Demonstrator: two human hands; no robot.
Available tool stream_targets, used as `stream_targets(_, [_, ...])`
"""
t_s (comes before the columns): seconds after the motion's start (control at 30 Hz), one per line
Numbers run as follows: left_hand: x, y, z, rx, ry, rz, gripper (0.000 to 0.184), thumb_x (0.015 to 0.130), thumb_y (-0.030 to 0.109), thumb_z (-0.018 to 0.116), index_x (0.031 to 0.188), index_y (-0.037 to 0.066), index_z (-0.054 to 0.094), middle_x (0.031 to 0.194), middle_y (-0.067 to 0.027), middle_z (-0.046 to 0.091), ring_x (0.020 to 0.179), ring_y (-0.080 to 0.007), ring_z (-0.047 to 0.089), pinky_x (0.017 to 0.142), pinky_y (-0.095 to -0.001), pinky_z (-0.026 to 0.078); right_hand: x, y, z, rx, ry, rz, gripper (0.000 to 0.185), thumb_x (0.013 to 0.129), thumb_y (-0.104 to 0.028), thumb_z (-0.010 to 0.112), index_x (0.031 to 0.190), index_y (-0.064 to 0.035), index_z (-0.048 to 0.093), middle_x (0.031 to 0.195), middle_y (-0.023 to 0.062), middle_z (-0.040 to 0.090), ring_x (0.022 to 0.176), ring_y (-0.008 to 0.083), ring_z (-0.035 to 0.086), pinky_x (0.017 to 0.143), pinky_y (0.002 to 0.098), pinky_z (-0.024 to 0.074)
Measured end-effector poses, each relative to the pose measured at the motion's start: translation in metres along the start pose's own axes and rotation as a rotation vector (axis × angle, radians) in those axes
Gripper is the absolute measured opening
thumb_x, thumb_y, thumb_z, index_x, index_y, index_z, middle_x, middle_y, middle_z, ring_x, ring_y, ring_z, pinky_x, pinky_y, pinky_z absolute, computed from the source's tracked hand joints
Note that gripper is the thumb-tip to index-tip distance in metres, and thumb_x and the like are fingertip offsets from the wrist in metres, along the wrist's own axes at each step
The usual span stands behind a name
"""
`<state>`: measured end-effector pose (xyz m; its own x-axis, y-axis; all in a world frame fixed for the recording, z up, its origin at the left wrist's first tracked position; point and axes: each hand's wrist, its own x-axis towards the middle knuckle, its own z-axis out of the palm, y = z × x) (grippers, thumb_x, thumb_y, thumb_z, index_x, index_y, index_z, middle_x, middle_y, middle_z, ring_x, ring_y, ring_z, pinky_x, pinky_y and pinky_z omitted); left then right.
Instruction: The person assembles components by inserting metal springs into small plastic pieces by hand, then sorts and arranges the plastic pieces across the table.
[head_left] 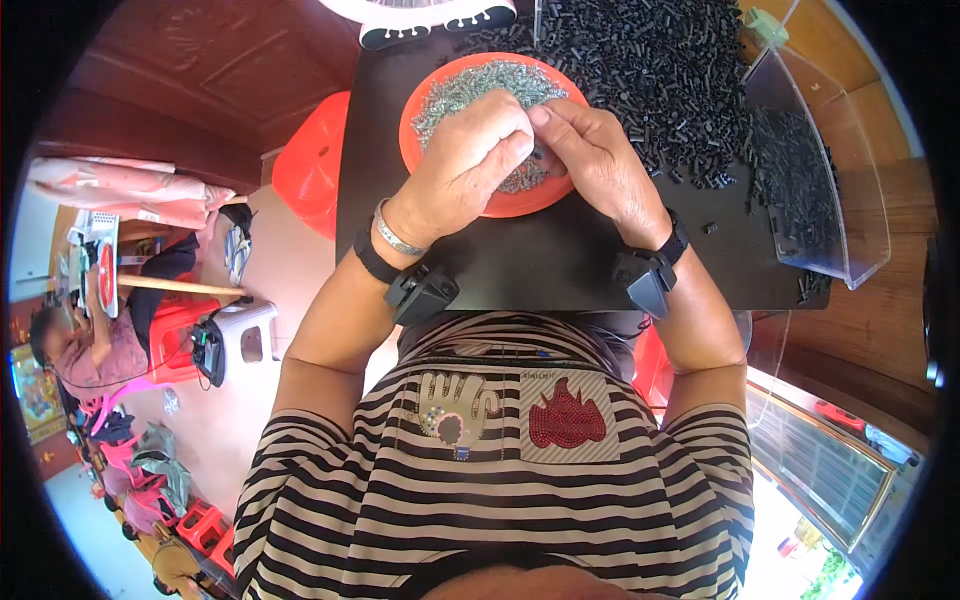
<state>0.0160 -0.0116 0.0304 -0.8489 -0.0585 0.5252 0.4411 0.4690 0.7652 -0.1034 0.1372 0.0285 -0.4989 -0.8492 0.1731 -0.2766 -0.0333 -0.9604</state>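
Note:
My left hand (465, 165) is closed in a loose fist above the red plastic bowl (408, 140), its thumb pointing toward the other hand. What its fingers hold is hidden. Close beside it, my right hand (598, 165) has thumb and fingers pressed together, and its thumb tip meets the left fingers. A small dark piece (540, 154) shows just below the fingertips; which hand holds it I cannot tell. Many small silvery metal parts (480, 85) fill the bowl beneath both hands.
A wide heap of small black parts (660, 70) covers the back right of the dark table (470, 265). A clear plastic bin (860, 200) with more black parts stands at the right edge. A red stool (312, 165) is left of the table; another person (90, 345) sits farther left.

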Motion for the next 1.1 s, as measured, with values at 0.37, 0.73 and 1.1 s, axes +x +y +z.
stream_targets(0.37, [0.002,0.001,0.003,0.127,0.009,0.062,0.02,0.101,0.016,0.052,0.09,-0.001,0.054,0.085,-0.0081,0.05,0.077,-0.0195,0.049,0.072,-0.0304,0.043,-0.002,-0.006,-0.007,0.002,-0.072,0.017,0.027,0.102,-0.022,0.056,0.086,-0.0016,0.064,0.07,-0.0007,0.059,0.066,0.0058,0.053,0.061,0.0245,0.0442])
stream_targets(0.73, [-0.002,-0.003,0.001,-0.253,0.042,-0.343,0.031,0.104,0.031,0.05,0.092,0.004,0.057,0.074,0.0,0.054,0.067,-0.0079,0.05,0.062,-0.0236,0.042,-0.002,-0.003,-0.002,-0.262,0.046,-0.114,0.012,0.093,-0.011,0.062,0.095,-0.0004,0.066,0.079,0.0131,0.067,0.068,0.0217,0.065,0.065,0.0339,0.0508])
stream_targets(1.1, [-0.003,-0.009,-0.003,-0.648,0.07,-0.51,0.027,0.103,0.028,0.05,0.092,0.004,0.056,0.08,-0.0016,0.052,0.068,-0.0123,0.051,0.062,-0.0254,0.041,-0.003,-0.009,0.003,-0.459,0.17,-0.333,0.008,0.086,-0.006,0.07,0.092,-0.0028,0.067,0.08,0.0131,0.067,0.071,0.0275,0.067,0.064,0.0346,0.0526])
